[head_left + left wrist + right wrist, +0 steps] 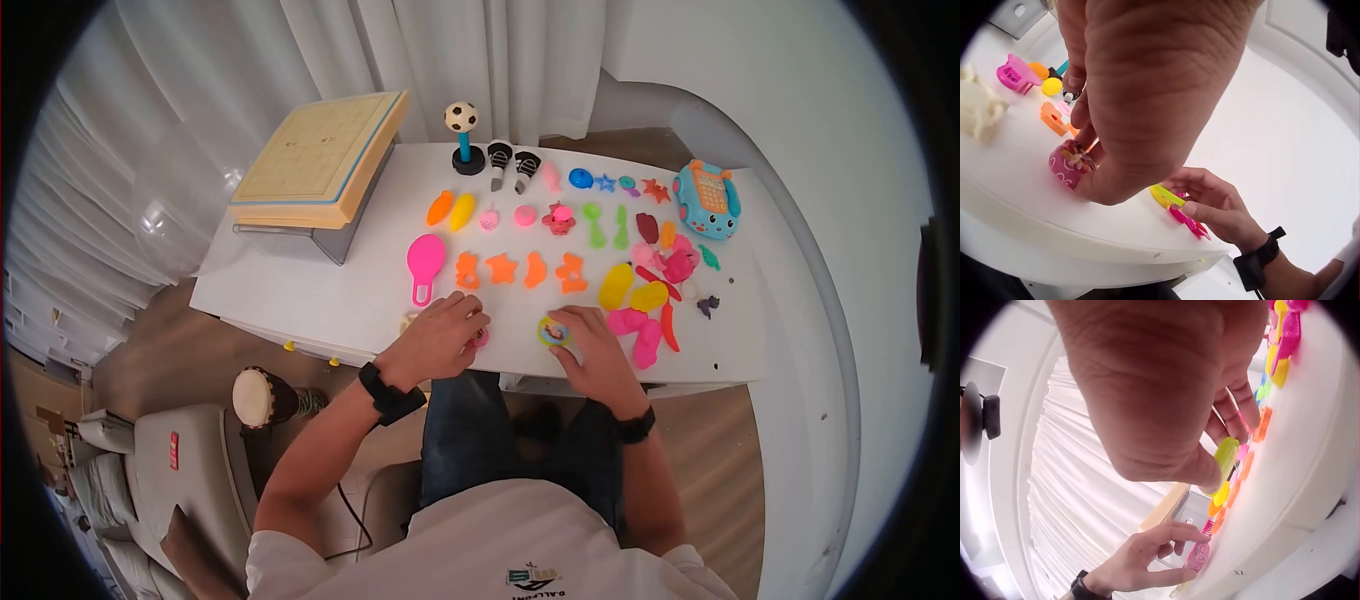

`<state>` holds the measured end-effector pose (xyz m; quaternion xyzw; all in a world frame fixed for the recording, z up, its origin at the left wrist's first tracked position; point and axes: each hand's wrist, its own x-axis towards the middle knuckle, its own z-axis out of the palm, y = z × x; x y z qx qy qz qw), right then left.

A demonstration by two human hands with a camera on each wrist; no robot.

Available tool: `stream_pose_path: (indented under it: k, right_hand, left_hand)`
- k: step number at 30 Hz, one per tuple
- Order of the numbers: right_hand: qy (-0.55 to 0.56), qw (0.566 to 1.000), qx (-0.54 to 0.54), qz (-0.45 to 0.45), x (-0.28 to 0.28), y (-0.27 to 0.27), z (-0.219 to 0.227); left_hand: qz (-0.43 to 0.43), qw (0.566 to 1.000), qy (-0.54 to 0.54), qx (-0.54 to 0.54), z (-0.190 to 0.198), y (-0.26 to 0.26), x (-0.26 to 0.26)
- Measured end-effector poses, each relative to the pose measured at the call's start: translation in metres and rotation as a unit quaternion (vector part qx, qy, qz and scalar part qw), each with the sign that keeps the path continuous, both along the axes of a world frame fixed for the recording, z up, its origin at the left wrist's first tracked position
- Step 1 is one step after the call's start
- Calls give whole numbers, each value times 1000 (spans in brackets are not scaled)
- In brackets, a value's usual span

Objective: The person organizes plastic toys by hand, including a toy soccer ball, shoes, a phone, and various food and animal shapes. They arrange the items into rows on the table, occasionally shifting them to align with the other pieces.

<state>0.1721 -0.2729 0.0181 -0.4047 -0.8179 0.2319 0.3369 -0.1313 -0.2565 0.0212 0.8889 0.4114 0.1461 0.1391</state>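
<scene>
My left hand point(440, 338) point(1141, 94) point(1141, 556) pinches a small pink piece with white swirls point(480, 339) point(1063, 167) point(1199, 557) between thumb and fingers, low at the table's front edge. To its right, my right hand point(598, 358) point(1222, 209) point(1166, 394) holds a round yellow-green disc point(552, 331) point(1169, 195) point(1227, 455) by its rim, thumb on one side and fingers on the other. The disc is tilted, with a picture on its face in the head view. A cream-coloured thing point(980, 106) lies beside the left hand, mostly hidden in the head view.
Behind the hands are orange shapes point(502, 268), a pink paddle-shaped toy point(426, 256) and rows of small toys. Yellow pieces point(616, 286) and pink pieces point(647, 343) lie right. A toy phone point(708, 200), football stand point(467, 160) and board on a stand point(315, 160) are farther back.
</scene>
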Motion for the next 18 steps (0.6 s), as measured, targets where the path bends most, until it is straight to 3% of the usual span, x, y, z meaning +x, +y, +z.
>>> stream_pose_path:
  k: [4,8,10,18]
  right_hand:
    - [-50,997,-6,61,-17,17,-20]
    - [-58,996,29,65,-16,17,-27]
    - [-3,1000,11,16,-13,14,-22]
    - [64,997,25,-35,-2,12,-46]
  left_hand:
    - [-8,1000,-22,-3,-8,1,2]
    - [-16,1000,-23,8,0,-8,1]
    - [11,997,-73,11,13,-16,0]
    - [74,997,-34,-7,15,-34,-4]
